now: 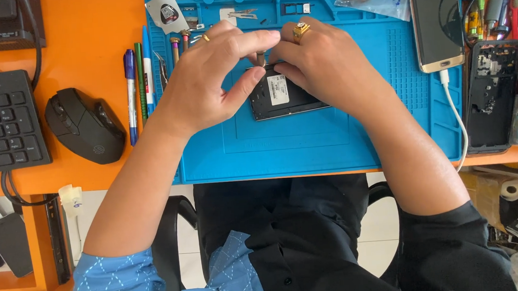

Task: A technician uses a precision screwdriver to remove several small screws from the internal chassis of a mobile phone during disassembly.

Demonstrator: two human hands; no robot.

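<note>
Head view | I see my left hand (207,86) and right hand (326,63) meeting over a dark opened phone body (283,95) on the blue silicone repair mat (295,143) | fingertips pinch a small metal piece (261,58); each grip closed | black computer mouse (86,125) on orange surface (85,42), left

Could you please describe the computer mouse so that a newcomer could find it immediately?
Look at the orange desk, left of the blue work mat. The mouse lies between the black keyboard and the pens, the only rounded, glossy black thing there.
</note>
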